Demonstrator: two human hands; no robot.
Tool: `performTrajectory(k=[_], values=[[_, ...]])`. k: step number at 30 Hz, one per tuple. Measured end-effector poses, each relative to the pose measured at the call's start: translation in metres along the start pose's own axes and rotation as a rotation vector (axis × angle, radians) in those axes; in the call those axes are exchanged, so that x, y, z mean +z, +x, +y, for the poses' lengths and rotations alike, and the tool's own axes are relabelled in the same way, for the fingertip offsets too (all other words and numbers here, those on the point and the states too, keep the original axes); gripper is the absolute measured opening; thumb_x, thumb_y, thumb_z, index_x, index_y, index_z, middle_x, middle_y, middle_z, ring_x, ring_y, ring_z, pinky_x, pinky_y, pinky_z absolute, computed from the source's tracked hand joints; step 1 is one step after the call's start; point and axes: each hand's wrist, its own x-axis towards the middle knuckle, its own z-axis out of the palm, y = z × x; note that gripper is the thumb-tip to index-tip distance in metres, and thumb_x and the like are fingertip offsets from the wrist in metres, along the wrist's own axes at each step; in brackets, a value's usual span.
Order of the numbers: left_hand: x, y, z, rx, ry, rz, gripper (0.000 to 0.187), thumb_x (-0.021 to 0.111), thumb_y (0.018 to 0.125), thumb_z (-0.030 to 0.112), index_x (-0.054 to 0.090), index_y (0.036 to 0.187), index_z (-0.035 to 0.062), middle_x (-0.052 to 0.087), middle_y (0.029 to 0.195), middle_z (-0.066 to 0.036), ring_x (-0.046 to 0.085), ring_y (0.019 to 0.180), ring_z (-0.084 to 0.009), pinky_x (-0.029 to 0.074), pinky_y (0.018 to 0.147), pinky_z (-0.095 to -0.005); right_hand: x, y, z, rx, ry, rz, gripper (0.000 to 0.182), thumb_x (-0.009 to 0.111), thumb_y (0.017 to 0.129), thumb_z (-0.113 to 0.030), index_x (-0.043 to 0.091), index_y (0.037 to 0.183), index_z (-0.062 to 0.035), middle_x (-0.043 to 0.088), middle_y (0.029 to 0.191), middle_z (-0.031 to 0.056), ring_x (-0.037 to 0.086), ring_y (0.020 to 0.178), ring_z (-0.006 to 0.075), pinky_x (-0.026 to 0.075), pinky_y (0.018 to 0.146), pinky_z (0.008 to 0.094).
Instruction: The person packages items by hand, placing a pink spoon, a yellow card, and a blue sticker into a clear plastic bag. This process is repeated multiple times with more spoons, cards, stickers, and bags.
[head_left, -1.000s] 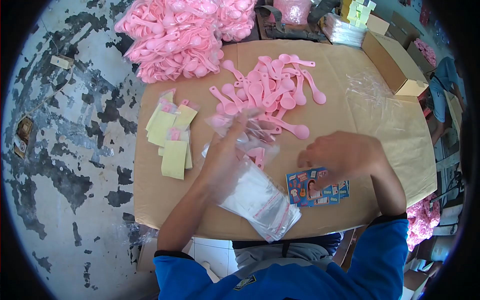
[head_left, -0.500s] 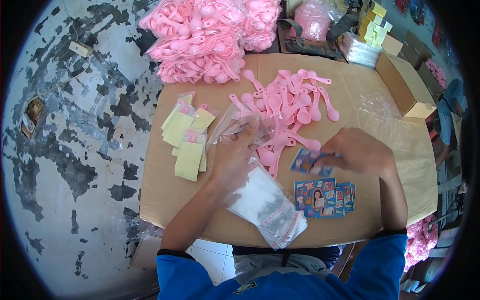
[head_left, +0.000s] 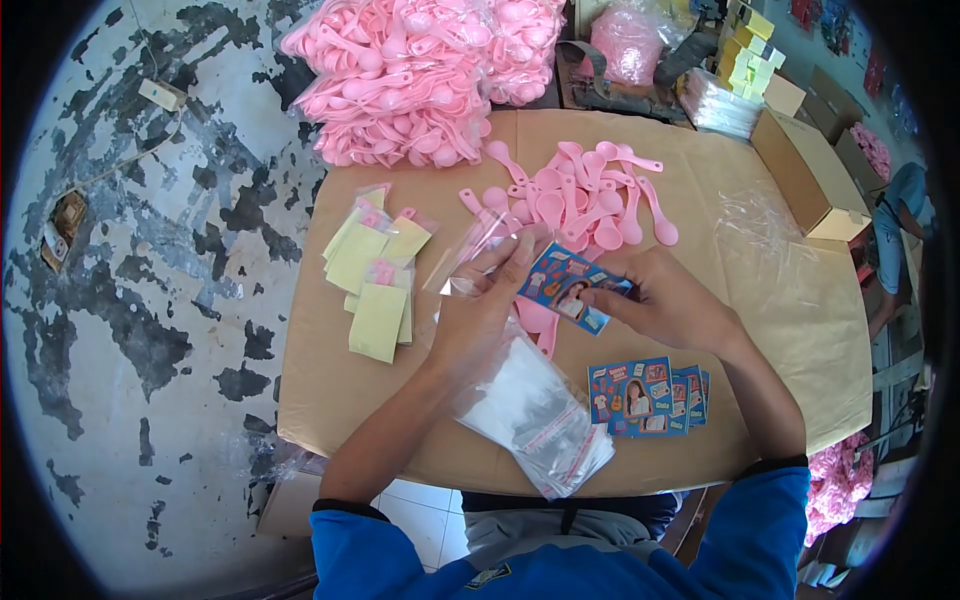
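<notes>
My left hand [head_left: 485, 300] grips a clear plastic bag [head_left: 462, 262] over the middle of the table. In my right hand [head_left: 672, 300] is a blue printed card [head_left: 568, 285], pinched at its right end, its left end close to my left fingers and the bag. Below my left hand lies a stack of clear bags [head_left: 530, 410]. More blue cards [head_left: 640, 397] lie fanned out to its right. Past my hands is a loose heap of pink plastic spoons [head_left: 580, 195]. Filled bags with pale yellow cards [head_left: 378, 320] lie on the left, with something pink inside.
Large bags of pink spoons [head_left: 390, 90] stand at the back left of the paper-covered table [head_left: 800, 350]. A cardboard box [head_left: 810, 175] sits at the right edge, near crumpled clear plastic [head_left: 755, 225]. Another person [head_left: 900, 235] is at the far right.
My right hand has carried the blue card up and left from above the fanned cards to my left hand. The bag in my left hand has shifted slightly.
</notes>
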Motion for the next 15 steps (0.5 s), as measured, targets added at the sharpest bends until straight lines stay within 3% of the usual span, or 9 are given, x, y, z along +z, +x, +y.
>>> performTrajectory(k=[1, 5, 11, 15], values=[[-0.002, 0.0, -0.004, 0.003, 0.035, -0.022, 0.034, 0.056, 0.096, 0.023, 0.056, 0.121, -0.0003, 0.063, 0.112, -0.01, 0.059, 0.102, -0.0137, 0.048, 0.089, -0.0287, 0.0, -0.001, 0.002, -0.057, -0.03, 0.0, 0.019, 0.061, 0.09, -0.012, 0.064, 0.104, 0.0004, 0.06, 0.071, 0.005, 0.052, 0.065, 0.0106, 0.045, 0.063, 0.0289], [-0.004, -0.003, -0.009, -0.117, 0.2, 0.003, 0.033, 0.055, 0.096, 0.026, 0.059, 0.117, 0.0007, 0.065, 0.107, -0.007, 0.061, 0.093, -0.011, 0.05, 0.082, -0.0268, -0.001, -0.001, -0.001, 0.171, 0.143, -0.036, 0.02, 0.063, 0.09, -0.016, 0.065, 0.101, 0.0007, 0.06, 0.071, 0.003, 0.051, 0.063, 0.0076, 0.043, 0.059, 0.025], [0.011, -0.008, 0.001, 0.032, -0.019, 0.077, 0.031, 0.058, 0.095, 0.026, 0.058, 0.114, 0.0029, 0.065, 0.099, -0.006, 0.063, 0.084, -0.0117, 0.053, 0.074, -0.0276, 0.017, 0.001, 0.005, 0.251, 0.425, 0.054, 0.023, 0.062, 0.092, -0.02, 0.068, 0.103, -0.0004, 0.06, 0.069, -0.0017, 0.05, 0.06, 0.0023, 0.041, 0.054, 0.0201], [0.005, -0.01, -0.012, -0.125, -0.047, -0.073, 0.04, 0.055, 0.096, 0.022, 0.047, 0.13, 0.0018, 0.061, 0.112, -0.01, 0.061, 0.1, -0.0167, 0.052, 0.089, -0.034, 0.033, 0.0, -0.001, 0.184, 0.462, 0.141, 0.022, 0.063, 0.092, -0.019, 0.068, 0.104, -0.0007, 0.06, 0.069, -0.0024, 0.051, 0.06, 0.0019, 0.042, 0.054, 0.0201]])
